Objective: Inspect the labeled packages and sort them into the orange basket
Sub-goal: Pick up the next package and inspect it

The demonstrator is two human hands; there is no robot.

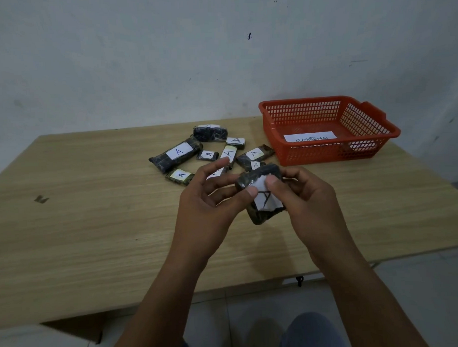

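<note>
Our knee: a blue-clad knee [310, 331] shows at the bottom edge, over a pale tiled floor [421, 291].
Our left hand: the left hand [211, 207] is raised over the wooden table [94, 217], thumb pressed on the near left edge of the held package's label, fingers curled behind the package, index finger stretched out toward the pile.
Our right hand: the right hand [301, 199] grips the same package from the right, thumb on the label, fingers wrapped round the far side.
Held package: a dark plastic-wrapped package [260, 195] sits between both hands, above the table, tilted toward us; its white label [266, 198] bears a hand-drawn letter A, partly covered by the thumbs.
Pile of packages: beyond the hands, a loose cluster of dark packages [211, 150] lies on the table, each with a white label marked A; the largest one [176, 154] lies at the left of the cluster.
Orange basket: the orange basket [328, 154] stands on the table's far right, just beside the pile; inside lies only a white paper slip [309, 137] with handwriting we cannot read with certainty.
Wall: a pale, scuffed wall [166, 58] rises behind the table.
</note>
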